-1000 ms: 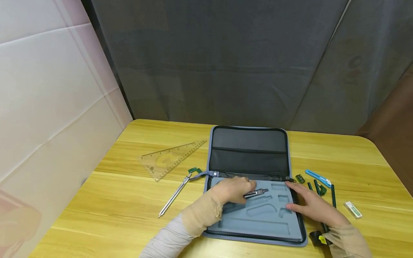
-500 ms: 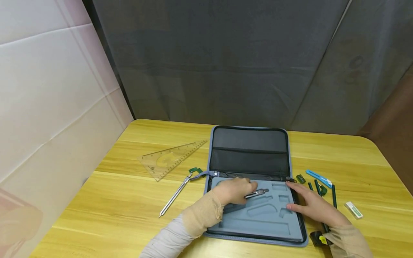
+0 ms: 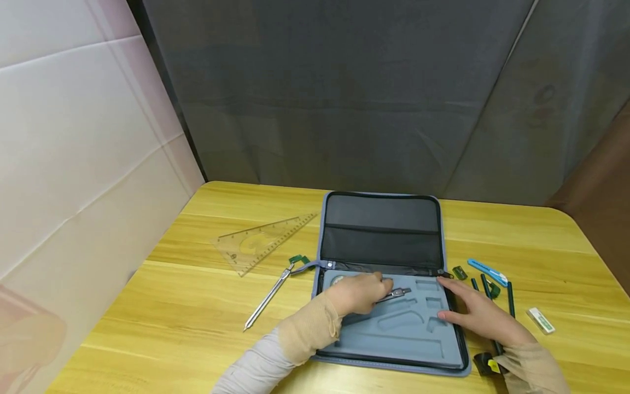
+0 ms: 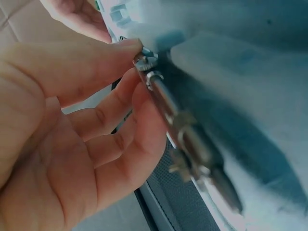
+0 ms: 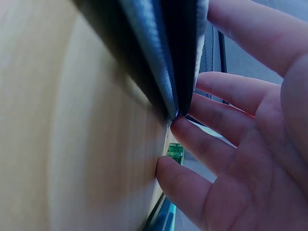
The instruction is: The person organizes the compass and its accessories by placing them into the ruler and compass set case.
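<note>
My left hand (image 3: 358, 294) pinches a metal compass (image 3: 394, 294) over the foam tray of the open grey case (image 3: 381, 230) mid-table, while my right hand (image 3: 474, 314), fingers spread flat, rests on the case's right edge.

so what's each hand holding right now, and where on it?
Left hand pinches a metal compass at its upper end, over the case's foam tray. Right hand holds nothing; straight fingers rest on the case's right edge.
</note>
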Action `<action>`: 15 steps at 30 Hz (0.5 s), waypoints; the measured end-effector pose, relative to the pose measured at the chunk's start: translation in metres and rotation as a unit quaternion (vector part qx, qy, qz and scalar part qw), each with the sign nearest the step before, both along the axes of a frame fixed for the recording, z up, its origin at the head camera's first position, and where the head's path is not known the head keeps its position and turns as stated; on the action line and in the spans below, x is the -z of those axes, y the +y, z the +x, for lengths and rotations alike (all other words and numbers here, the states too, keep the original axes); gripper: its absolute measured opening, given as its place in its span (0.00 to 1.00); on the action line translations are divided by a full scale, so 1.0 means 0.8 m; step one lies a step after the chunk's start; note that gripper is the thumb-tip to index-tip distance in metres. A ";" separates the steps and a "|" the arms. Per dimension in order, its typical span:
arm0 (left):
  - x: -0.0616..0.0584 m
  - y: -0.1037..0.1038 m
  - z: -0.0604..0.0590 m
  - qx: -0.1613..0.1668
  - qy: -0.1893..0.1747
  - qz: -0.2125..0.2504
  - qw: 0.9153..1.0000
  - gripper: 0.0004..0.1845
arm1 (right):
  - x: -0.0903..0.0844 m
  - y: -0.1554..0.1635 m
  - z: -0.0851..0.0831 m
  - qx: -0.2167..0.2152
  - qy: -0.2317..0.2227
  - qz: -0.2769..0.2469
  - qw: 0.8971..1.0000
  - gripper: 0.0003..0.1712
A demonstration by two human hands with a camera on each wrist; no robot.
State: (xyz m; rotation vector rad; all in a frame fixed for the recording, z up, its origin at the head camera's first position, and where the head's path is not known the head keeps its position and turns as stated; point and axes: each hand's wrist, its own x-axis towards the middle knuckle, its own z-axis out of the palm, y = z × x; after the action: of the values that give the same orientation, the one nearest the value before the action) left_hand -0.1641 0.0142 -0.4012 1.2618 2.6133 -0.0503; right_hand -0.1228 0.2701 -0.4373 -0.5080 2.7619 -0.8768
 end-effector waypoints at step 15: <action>-0.003 -0.003 0.000 -0.019 -0.014 0.009 1.000 0.11 | 0.000 0.000 0.000 0.003 -0.001 0.000 1.000 0.44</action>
State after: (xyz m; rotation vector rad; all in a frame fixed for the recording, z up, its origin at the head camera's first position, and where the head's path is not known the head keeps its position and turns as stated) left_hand -0.1640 0.0118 -0.3992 1.2103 2.6189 -0.0021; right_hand -0.1226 0.2699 -0.4374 -0.4984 2.7635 -0.8793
